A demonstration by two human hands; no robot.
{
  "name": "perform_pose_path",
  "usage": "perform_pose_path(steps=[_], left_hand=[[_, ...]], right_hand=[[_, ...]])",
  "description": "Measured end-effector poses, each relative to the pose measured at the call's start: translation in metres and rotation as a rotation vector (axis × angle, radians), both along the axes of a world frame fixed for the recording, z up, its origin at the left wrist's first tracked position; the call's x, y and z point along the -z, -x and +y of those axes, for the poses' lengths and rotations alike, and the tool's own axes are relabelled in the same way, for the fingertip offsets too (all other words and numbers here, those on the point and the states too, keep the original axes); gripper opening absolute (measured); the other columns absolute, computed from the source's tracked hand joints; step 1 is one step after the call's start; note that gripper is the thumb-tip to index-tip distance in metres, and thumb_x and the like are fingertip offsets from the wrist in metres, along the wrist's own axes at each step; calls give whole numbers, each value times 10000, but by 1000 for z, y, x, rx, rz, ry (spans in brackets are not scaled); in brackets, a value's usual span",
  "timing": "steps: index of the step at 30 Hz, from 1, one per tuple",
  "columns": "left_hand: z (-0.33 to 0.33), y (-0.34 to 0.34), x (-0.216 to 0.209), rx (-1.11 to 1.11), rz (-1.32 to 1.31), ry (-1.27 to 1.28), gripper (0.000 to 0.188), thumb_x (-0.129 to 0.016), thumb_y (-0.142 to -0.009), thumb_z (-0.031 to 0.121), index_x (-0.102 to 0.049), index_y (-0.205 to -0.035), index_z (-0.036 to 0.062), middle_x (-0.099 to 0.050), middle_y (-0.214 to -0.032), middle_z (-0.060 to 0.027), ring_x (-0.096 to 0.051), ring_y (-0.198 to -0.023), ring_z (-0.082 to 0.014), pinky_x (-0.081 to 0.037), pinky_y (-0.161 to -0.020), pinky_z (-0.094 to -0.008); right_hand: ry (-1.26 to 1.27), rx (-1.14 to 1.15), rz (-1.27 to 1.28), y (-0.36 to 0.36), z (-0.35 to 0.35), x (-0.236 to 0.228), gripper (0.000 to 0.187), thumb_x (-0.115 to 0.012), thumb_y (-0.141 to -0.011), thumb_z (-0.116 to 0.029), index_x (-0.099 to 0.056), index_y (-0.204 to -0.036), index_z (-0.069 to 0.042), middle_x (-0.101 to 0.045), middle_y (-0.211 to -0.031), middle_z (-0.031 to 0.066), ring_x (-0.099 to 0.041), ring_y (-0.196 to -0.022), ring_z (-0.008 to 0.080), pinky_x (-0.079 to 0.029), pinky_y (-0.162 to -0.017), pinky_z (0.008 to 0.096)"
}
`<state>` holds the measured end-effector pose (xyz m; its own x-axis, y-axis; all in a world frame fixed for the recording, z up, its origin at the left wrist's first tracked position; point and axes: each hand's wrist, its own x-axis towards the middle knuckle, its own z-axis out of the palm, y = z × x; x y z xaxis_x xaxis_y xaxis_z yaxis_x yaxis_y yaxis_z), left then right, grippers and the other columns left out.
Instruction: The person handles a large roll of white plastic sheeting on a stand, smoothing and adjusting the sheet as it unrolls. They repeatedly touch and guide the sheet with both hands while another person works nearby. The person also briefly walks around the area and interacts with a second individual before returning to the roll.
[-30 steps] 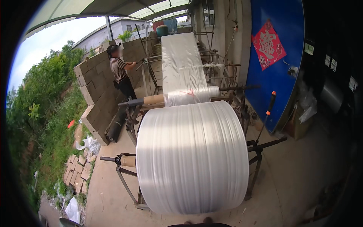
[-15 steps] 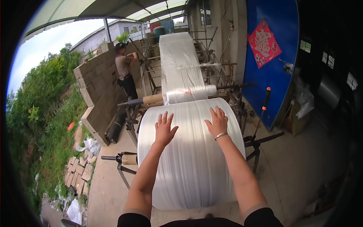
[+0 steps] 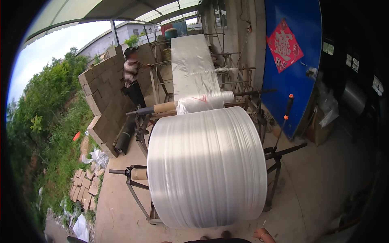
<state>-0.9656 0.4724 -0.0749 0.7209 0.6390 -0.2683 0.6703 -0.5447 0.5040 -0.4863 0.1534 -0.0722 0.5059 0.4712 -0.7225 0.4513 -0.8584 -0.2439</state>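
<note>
A big roll of shiny, translucent plastic film sits in front of me on a metal shaft, and neither hand is touching it. My right hand is low at the bottom edge, just past the near right end of the roll. Its fingers are partly cut off and too unclear to read. My left hand is out of the picture. Behind the big roll lies a narrower film roll on a cardboard core. From it a wide film sheet stretches away over a frame.
Metal stands hold the shaft ends, which jut out both sides. A long tool with a black and orange handle stands upright at right, near a blue door. A person in a striped shirt stands by the block wall.
Both my hands have left the top of the big roll and dropped back toward me; only the right still shows. The person at the far left has extended an arm toward the frame.
</note>
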Motion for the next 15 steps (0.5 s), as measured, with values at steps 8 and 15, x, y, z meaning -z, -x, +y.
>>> perform_pose_path(steps=[8, 15], left_hand=[[89, -210, -207, 213, -404, -307, 327, -636, -871, 182, -603, -1184, 93, -639, -1115, -106, -610, -1002, -308, -515, -819, -389], [196, -398, -316, 200, -402, -704, 581, -630, -876, 247, -412, -1402, 131, -337, -1499, -109, -284, -1386, -350, -304, -1064, -539]], right_hand=[[-1187, -107, -490, -8, 198, -212, 103, -725, -768, -207, -710, -793, -108, -665, -729, 93, -643, -681, 297, -523, -616, 374], [-1089, -464, -906, -66, 419, -323, 562, -710, -793, -284, -529, -1306, -141, -454, -1400, 97, -344, -1332, 293, -299, -1056, 505]])
